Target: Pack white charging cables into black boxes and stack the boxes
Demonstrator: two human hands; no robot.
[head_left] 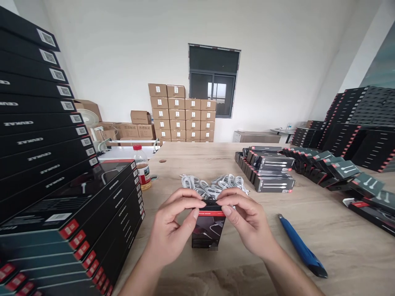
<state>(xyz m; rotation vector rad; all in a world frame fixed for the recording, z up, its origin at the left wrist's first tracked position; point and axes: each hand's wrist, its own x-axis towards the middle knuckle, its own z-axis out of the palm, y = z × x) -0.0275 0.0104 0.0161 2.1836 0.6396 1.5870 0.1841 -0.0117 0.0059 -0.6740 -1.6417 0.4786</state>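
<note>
A small black cardboard box (208,230) with a red stripe near its top stands upright on the wooden table in front of me. My left hand (177,222) pinches its top left corner between thumb and fingers. At the top right corner my right hand (245,220) grips it the same way. The fingertips of both hands lie along the top edge, close together. Just behind the box is a pile of coiled white cables (212,184), partly hidden by my fingers.
Tall stacks of black boxes (101,197) rise on the left, beside a red-capped bottle (142,166). A blue utility knife (300,244) lies to the right. Small cable boxes (268,168) stand behind it, with more boxes (344,166) at the far right.
</note>
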